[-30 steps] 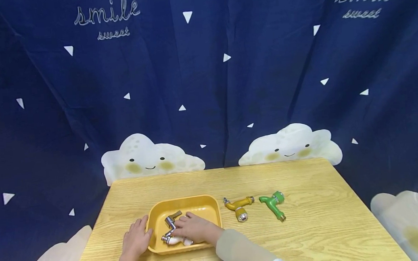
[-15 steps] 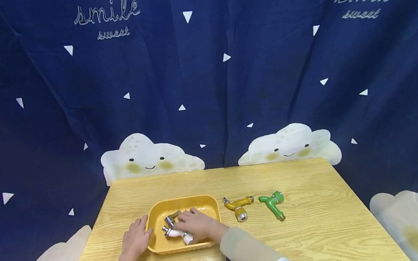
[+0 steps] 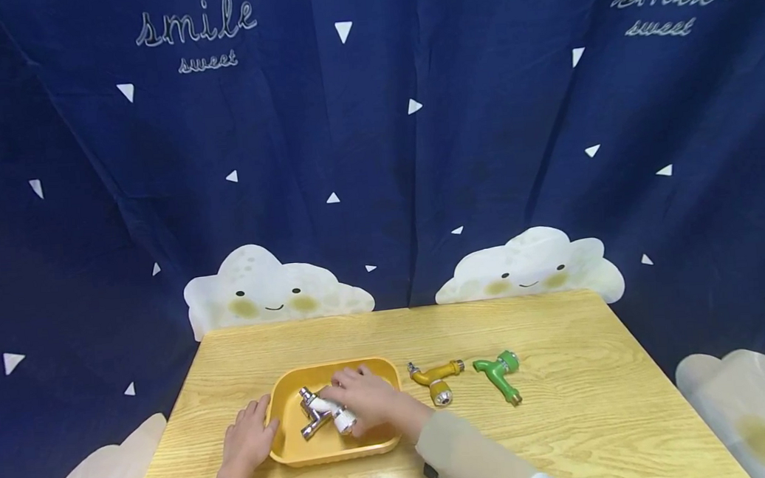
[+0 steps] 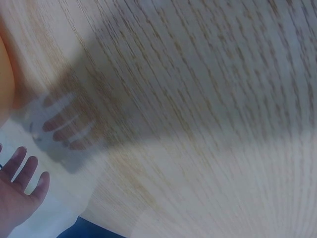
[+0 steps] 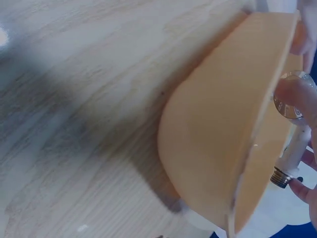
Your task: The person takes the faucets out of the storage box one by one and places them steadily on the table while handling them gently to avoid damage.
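Observation:
My right hand (image 3: 367, 397) grips a white faucet (image 3: 328, 407) with metal ends inside the yellow tray (image 3: 279, 453). Seen from the right wrist, the thumb lies on the faucet's round knob (image 5: 292, 118) and other fingers are at its white body (image 5: 297, 146), near the threaded end. A chrome faucet (image 3: 311, 429) is partly covered by the white one. Against the tray's left side rests my left hand (image 3: 248, 435), fingers extended; the left wrist view also has this hand (image 4: 20, 198) with spread fingers at its lower left.
On the wooden table (image 3: 569, 433), right of the tray, lie a yellow faucet (image 3: 437, 374) and a green faucet (image 3: 500, 373). A dark blue curtain (image 3: 376, 143) with clouds hangs behind the table.
My right hand has moved slightly up and right, turning the white faucet so its threaded end points farther back. The chrome faucet now shows in front of it. My left hand stays put.

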### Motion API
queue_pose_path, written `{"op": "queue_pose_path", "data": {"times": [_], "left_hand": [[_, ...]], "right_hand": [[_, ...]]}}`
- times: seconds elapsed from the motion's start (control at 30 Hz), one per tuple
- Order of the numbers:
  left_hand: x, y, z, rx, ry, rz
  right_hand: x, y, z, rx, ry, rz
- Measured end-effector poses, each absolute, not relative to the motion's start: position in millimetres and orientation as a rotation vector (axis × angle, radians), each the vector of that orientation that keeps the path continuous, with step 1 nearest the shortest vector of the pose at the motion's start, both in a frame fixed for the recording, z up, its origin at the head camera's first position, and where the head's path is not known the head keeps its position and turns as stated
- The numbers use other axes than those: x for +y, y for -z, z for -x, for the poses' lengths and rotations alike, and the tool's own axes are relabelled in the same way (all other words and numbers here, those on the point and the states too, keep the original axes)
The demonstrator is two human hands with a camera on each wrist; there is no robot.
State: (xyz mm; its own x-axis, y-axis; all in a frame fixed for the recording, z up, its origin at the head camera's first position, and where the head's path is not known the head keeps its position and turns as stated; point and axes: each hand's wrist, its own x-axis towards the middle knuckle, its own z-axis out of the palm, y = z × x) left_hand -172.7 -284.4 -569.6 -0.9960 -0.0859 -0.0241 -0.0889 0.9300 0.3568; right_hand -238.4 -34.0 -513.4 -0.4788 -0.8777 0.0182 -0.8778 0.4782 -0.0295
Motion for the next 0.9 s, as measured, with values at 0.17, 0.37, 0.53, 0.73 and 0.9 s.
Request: {"op": "queue_pose_path", "data": {"times": [0.17, 0.37, 0.53, 0.73, 0.9], "left_hand": [[-284.7, 570.0, 173.0, 3.074, -0.572, 0.141], [-285.3, 570.3, 173.2, 3.072, -0.564, 0.137], [-286.0, 570.3, 172.5, 3.049, -0.570, 0.146], [-286.3, 570.2, 172.1, 3.047, -0.566, 0.144], [-285.4, 569.9, 172.2, 3.053, -0.566, 0.140]], "right_hand": [[-27.0, 504.6, 238.3, -2.701, -0.128, -1.542], [-12.2, 494.9, 238.4, -2.662, -0.162, -1.461], [2.0, 487.9, 237.1, -2.665, -0.205, -1.384], [19.3, 489.4, 232.9, -2.709, -0.273, -1.279], [36.7, 491.3, 226.8, -2.726, -0.337, -1.192]]}}
